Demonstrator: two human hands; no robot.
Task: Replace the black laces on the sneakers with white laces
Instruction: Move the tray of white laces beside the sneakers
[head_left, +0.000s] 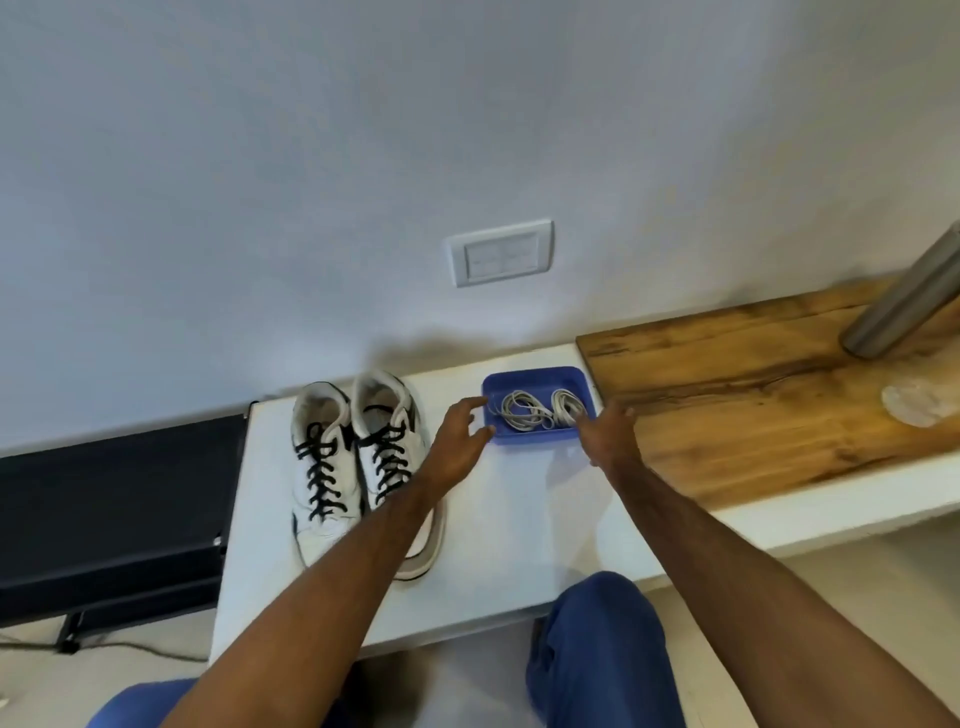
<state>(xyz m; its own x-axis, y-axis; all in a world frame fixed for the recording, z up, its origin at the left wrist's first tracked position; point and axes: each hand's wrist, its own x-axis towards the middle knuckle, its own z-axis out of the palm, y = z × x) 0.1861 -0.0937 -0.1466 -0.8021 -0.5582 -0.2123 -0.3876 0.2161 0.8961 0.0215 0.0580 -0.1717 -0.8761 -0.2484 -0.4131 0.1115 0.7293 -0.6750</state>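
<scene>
Two white sneakers (337, 467) with black laces (322, 467) stand side by side on a white table (519, 519), toes toward me. To their right sits a small blue tray (535, 376) holding coiled white laces (540, 410). My left hand (460, 441) hovers just left of the tray with its fingers spread and holds nothing; its forearm crosses over the right sneaker. At the tray's right front corner, my right hand (608, 431) is open, its fingertips at the rim; I cannot tell whether they touch.
A wooden board (753, 405) lies right of the tray, with a metal cylinder (904, 306) and a clear lid-like object (919, 400) on it. A black case (114, 499) stands left of the table. The wall is close behind. My knees in blue trousers are below.
</scene>
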